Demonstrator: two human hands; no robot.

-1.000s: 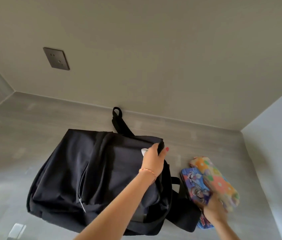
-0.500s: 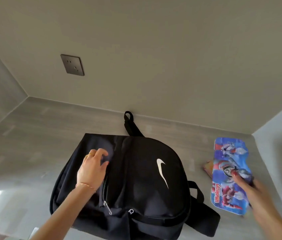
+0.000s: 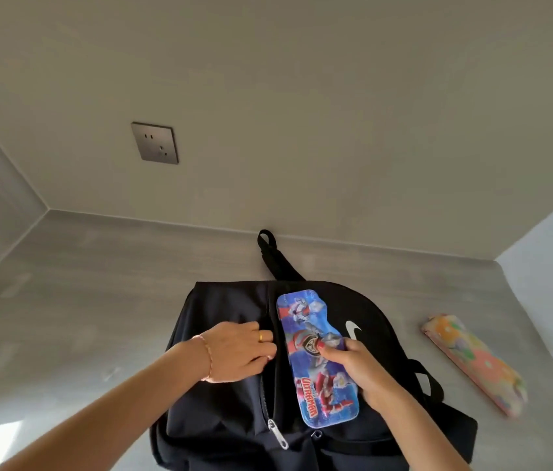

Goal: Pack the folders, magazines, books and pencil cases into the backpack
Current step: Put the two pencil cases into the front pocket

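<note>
A black backpack (image 3: 220, 413) with a white logo lies flat on the grey surface. Its zip is open along the middle, with the silver puller (image 3: 276, 433) near the front. My left hand (image 3: 237, 351) grips the left edge of that opening, fingertips tucked inside. My right hand (image 3: 358, 365) holds a blue Ultraman pencil case (image 3: 315, 355) lengthwise over the backpack, just right of the opening. A second pencil case (image 3: 475, 363), flowered in orange and pink, lies on the surface to the right of the backpack.
Walls close in at the back, left and right, forming a nook. A grey wall socket (image 3: 155, 142) sits on the back wall. One black strap loop (image 3: 268, 246) of the backpack reaches the back wall.
My right hand has carried the blue pencil case from the right side over onto the backpack. My left hand has shifted right to the edge of the zip opening.
</note>
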